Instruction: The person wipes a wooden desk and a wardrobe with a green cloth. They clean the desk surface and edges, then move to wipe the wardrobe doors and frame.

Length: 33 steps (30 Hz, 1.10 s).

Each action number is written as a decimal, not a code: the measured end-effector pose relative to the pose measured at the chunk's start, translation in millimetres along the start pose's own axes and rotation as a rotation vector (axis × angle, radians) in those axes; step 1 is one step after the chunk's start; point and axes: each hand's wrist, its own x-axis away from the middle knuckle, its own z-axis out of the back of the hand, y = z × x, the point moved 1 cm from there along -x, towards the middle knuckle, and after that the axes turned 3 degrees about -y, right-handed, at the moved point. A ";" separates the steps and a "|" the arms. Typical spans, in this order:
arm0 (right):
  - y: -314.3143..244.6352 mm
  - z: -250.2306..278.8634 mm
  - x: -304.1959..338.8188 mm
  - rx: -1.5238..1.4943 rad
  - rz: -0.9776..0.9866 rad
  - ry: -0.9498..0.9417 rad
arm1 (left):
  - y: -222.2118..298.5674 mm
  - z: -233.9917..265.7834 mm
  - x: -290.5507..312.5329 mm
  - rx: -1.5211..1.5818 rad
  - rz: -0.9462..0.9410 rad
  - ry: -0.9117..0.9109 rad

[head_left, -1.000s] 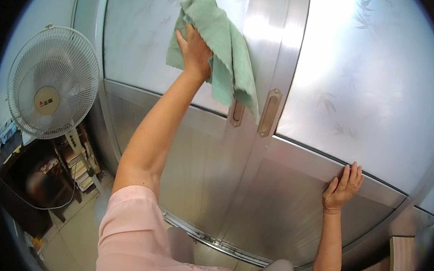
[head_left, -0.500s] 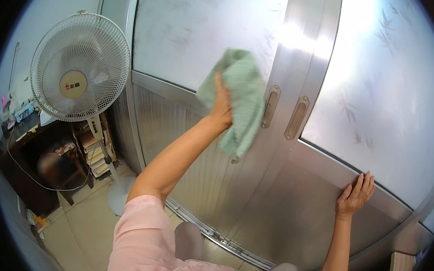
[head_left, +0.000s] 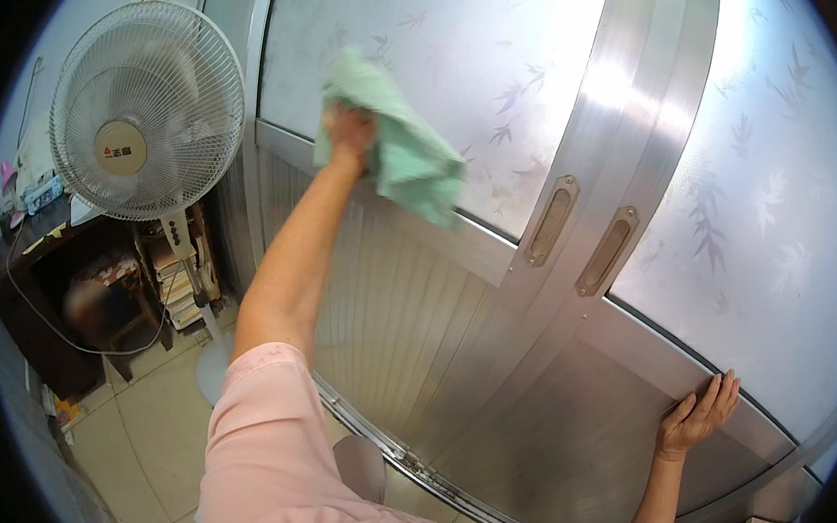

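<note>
A light green cloth [head_left: 410,170], a little blurred, is spread against the frosted pane [head_left: 450,62] of the left sliding door. My left hand [head_left: 352,131] grips it near the pane's lower edge, the fingers partly hidden in its folds. On the right door, my right hand [head_left: 701,416] lies flat with fingers stretched, resting on the metal rail [head_left: 662,358] below the other frosted pane [head_left: 756,225]. Leaf patterns show in both panes. Two recessed handles, a left one [head_left: 550,222] and a right one [head_left: 608,252], sit between my hands.
A white standing fan [head_left: 148,111] is close on the left, its round base on the tiled floor [head_left: 139,436]. Behind it are a dark desk [head_left: 35,334], stacked books [head_left: 182,290] and a loose cable. The door track [head_left: 406,462] runs along the floor near my knees.
My left hand has swept the cloth left and slightly up across the pane, away from the handles. My right hand stays on the rail. The whole view has shifted a little.
</note>
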 end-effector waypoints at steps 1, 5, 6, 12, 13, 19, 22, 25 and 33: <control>4.3 3.3 2.2 0.031 0.004 -0.011 | -4.7 9.0 12.2 -0.037 -0.008 0.008; 6.0 4.8 3.9 0.050 -0.015 -0.022 | 18.2 66.5 56.8 -0.206 -0.192 0.048; 4.8 1.9 5.3 0.054 -0.023 -0.022 | 14.5 67.4 62.5 -0.251 -0.254 0.087; 0.1 -4.3 0.9 0.011 0.005 -0.013 | 61.1 118.0 104.7 0.034 -0.483 0.167; 5.8 -0.6 2.0 0.031 0.017 -0.021 | 89.0 123.6 120.0 0.252 -0.480 0.080; 7.4 0.4 4.5 0.050 0.018 -0.036 | 123.4 69.4 148.0 0.374 -0.550 0.121; 9.2 2.7 5.6 0.083 0.031 -0.046 | 77.2 23.2 119.4 0.442 -0.334 0.113; 3.5 -2.3 3.8 0.069 0.026 -0.045 | -24.9 -44.8 80.1 -0.053 -0.192 0.075; 5.2 2.7 6.3 0.098 0.005 -0.053 | -48.6 38.8 69.5 0.456 0.033 0.199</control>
